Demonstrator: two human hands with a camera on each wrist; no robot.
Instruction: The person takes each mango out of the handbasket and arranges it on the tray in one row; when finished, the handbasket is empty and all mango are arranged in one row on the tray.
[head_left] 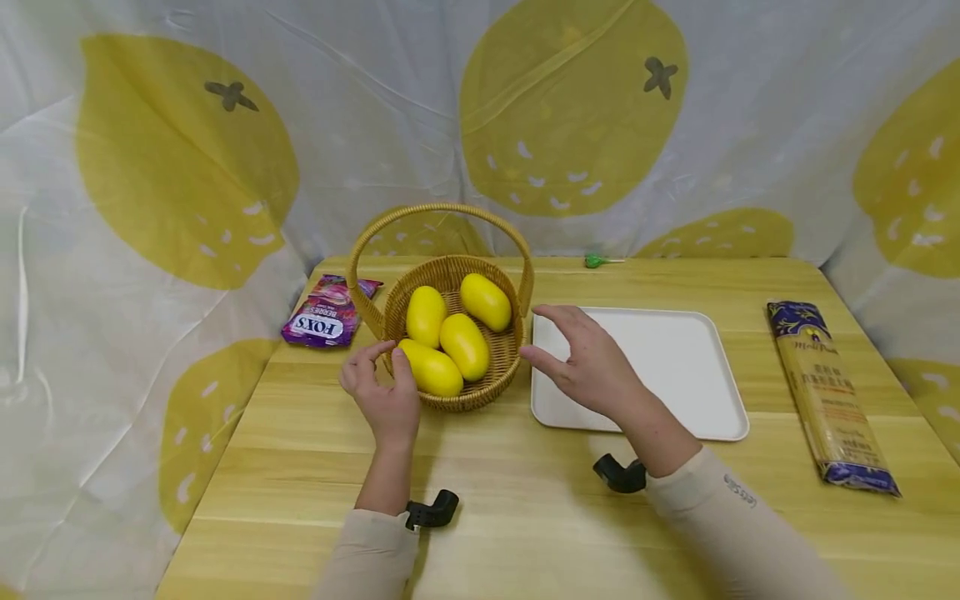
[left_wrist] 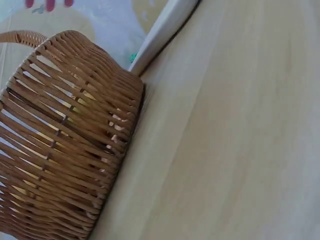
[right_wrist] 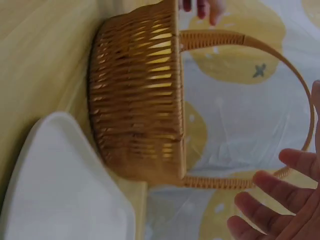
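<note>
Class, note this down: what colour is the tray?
White; the tray shows best in the head view.

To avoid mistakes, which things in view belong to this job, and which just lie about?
Likely in the job:
round brown wicker basket
four yellow oval fruits inside
possibly the white rectangular tray

Likely lying about:
purple plastic Fox's bag
green lollipop, white stick
long blue-ended yellow packet

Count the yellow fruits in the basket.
4, all in the wicker basket: one yellow fruit back left, another back right, one near the middle, one front left, nearest the left hand. Any hidden beneath seems unlikely.
</note>
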